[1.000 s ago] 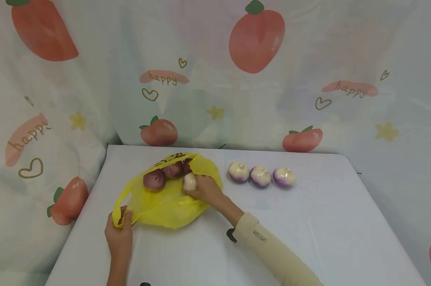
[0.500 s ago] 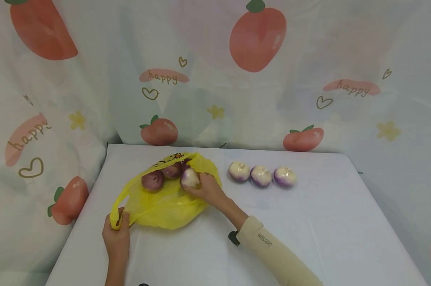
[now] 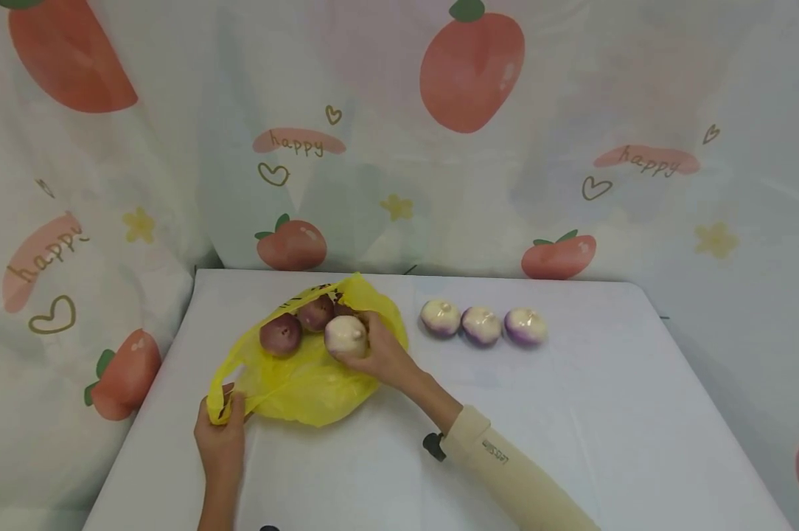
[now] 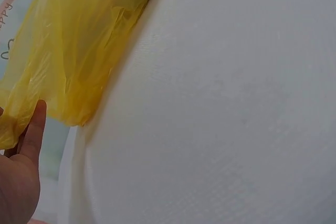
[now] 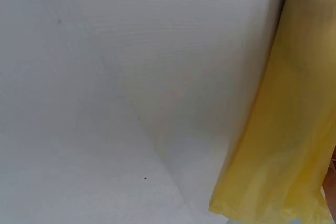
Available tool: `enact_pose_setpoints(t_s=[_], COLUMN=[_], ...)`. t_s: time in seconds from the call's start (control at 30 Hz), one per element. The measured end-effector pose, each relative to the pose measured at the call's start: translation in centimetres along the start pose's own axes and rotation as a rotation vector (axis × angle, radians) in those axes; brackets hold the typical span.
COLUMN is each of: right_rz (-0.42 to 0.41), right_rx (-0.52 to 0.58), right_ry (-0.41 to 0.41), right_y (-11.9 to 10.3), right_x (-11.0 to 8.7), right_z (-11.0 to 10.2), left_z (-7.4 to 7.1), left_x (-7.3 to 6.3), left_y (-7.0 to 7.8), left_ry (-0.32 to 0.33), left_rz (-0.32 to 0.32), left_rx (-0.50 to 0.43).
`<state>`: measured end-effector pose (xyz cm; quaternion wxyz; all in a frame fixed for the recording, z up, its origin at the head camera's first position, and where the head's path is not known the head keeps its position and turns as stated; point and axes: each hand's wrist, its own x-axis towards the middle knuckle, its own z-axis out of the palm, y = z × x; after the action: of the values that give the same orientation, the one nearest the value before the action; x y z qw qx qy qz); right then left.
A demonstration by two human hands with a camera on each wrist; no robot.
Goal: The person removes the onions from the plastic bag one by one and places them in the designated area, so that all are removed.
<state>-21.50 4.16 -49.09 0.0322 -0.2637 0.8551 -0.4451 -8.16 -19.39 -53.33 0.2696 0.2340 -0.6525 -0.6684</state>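
Observation:
My left hand point(image 3: 222, 435) grips the handle loop of a yellow plastic bag point(image 3: 316, 402) at the bag's near left corner. The left wrist view shows the thumb point(image 4: 35, 129) against the gathered plastic. In my right hand point(image 3: 386, 354) is a white turnip point(image 3: 345, 337), held by its right side at the bag's open mouth. Behind it in the bag lie several dull purple round vegetables, among them one at the left point(image 3: 281, 334) and another farther back point(image 3: 316, 313). The right wrist view shows mainly the bag's side point(image 5: 278, 145), with a sliver of the hand at the edge.
Three white-and-purple turnips stand in a row right of the bag: left point(image 3: 441, 318), middle point(image 3: 482, 326) and right point(image 3: 525, 327). A white cloth covers the table point(image 3: 572, 413). A fruit-printed curtain point(image 3: 373, 74) hangs behind and at the left side.
My right hand has shifted the turnip slightly left within the bag's mouth, and more of its white face shows. The far rim has been pushed up a little. My left hand stays on the handle.

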Motion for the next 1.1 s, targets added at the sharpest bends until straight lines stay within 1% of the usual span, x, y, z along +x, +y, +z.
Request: enact_pose_setpoints(t_s=[0.07,0.2,0.33,0.4,0.5,0.57,0.73,0.8,0.97,1.1], right_rz=[0.017,0.051,0.046,0.037,0.035,0.049,0.090,0.071,-0.008,-0.036], right_rx=[0.066,0.150,0.244,0.272,0.283,0.293,0.316,0.318,0.307,0.274], right_ry=[0.002,0.006,-0.014,-0.037,-0.068,-0.078,-0.074,-0.067,-0.034,0.015], right_y=[0.0,0.0,0.0,-0.1,-0.2,-0.2,-0.3,-0.2,0.2,0.9], right_x=[-0.2,-0.6,-0.9,-1.2,-1.7,-2.0,-2.8,-3.2,-4.3,-5.4], right_z=[0.0,-0.3,-0.5,-0.7,-0.9,-1.1,-1.5,-1.7,-2.6,-3.4], left_z=[0.1,0.2,0.3,0.4,0.4,0.4,0.3,0.4,0.5,0.5], left_x=[-0.1,-0.1,0.0,0.0,0.0,0.1,0.2,0.2,0.1,0.0], left_y=[0.0,-0.1,-0.1,-0.1,-0.2,-0.2,-0.3,-0.3,-0.2,-0.2], left_ry=[-0.003,-0.015,-0.018,-0.017,-0.024,-0.033,-0.037,-0.035,-0.036,-0.031], left_rz=[-0.007,-0.006,-0.007,-0.016,-0.035,-0.043,-0.042,-0.036,-0.016,-0.010], left_rx=[0.002,0.011,0.011,0.028,0.049,0.057,0.058,0.053,0.052,0.050])
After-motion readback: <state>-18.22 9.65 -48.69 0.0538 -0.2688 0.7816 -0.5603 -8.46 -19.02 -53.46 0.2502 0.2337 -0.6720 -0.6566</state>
